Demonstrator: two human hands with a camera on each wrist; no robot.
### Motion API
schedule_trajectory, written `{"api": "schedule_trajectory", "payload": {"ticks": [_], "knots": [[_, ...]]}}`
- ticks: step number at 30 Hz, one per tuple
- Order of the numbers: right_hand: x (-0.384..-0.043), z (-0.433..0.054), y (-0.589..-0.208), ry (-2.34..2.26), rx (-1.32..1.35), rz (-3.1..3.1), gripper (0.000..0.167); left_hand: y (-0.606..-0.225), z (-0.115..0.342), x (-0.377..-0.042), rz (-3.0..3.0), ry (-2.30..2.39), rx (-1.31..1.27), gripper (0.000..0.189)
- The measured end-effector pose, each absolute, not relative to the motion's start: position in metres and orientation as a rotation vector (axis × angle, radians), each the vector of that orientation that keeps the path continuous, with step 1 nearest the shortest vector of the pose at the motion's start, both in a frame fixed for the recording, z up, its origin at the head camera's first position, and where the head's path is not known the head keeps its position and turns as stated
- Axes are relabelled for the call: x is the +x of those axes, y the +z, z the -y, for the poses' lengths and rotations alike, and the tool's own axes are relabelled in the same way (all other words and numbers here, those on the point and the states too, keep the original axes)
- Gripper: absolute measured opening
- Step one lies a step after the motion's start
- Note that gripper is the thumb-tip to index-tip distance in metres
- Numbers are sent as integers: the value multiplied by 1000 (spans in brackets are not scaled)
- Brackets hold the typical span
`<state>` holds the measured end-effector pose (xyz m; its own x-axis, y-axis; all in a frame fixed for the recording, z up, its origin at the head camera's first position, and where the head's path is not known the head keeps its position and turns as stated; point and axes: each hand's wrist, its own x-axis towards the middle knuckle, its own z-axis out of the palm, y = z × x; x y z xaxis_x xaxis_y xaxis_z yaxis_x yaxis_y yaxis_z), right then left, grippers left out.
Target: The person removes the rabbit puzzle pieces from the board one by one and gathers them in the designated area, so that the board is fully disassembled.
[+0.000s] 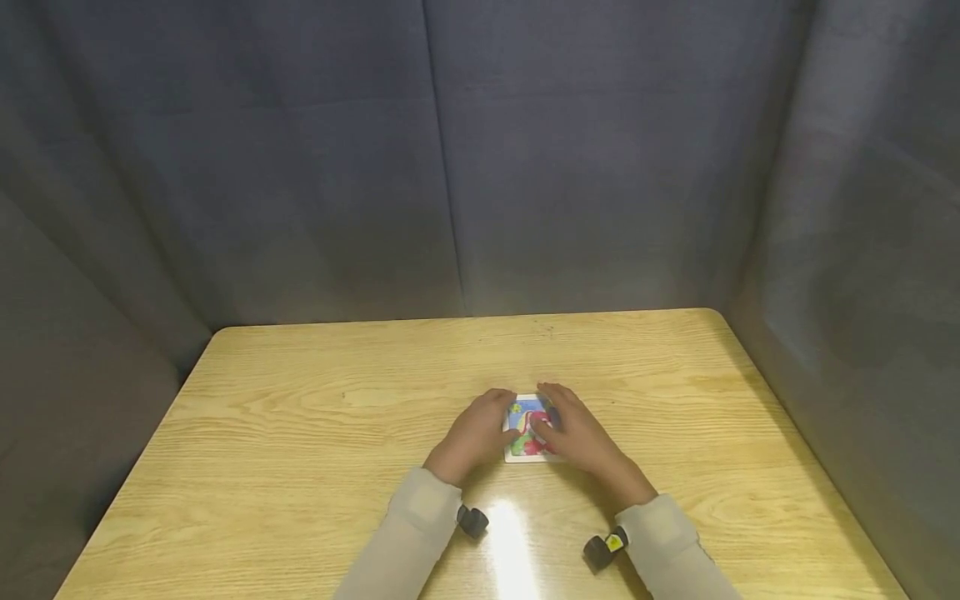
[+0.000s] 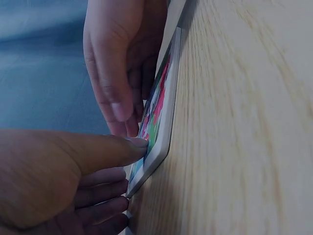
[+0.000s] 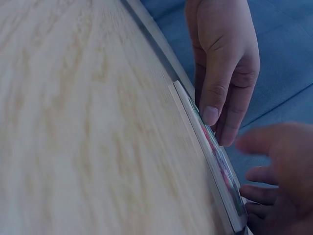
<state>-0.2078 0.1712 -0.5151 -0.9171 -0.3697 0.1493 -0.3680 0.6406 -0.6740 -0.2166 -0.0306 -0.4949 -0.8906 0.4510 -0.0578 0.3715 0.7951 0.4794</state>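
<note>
Picture board (image 1: 524,427), likely light, stiff, slick, best gripped by left/right edges; flanked by left hand (image 1: 477,428) and right hand (image 1: 582,432), both loosely spread.

Curtained recording booth (image 1: 570,150); wider premises hidden. Before me: one wood-grain table (image 1: 300,467), rounded corners; dark grey drapes (image 1: 322,183), back and both sides; two black wrist cameras (image 1: 598,553).

Both hands crowd in: the right hand (image 1: 581,429) hides the right edge of the picture board (image 1: 523,447), the left hand (image 1: 476,429) part of its left. Right thumb (image 3: 257,141) blurred! The worktop (image 1: 285,467) loses its near edge below frame; sleeves (image 1: 401,537) cut off too.
</note>
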Motion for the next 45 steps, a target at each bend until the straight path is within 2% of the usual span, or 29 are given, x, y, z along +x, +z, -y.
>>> {"api": "schedule_trajectory", "payload": {"ticks": [5,8,29,45], "knots": [[-209,-173,-514,-1149,-648,-2863,45,-498,30,-219,-2810,722,634,62],[-211,-173,-516,-1139,-632,-2868,42,-498,31,-220,-2799,741,624,62],[-215,-174,-521,-1118,-579,-2891,43,-492,33,-224,-2783,762,631,56],[-212,-175,-520,-1061,-689,-2910,42,-485,29,-224,-2806,620,604,56]]}}
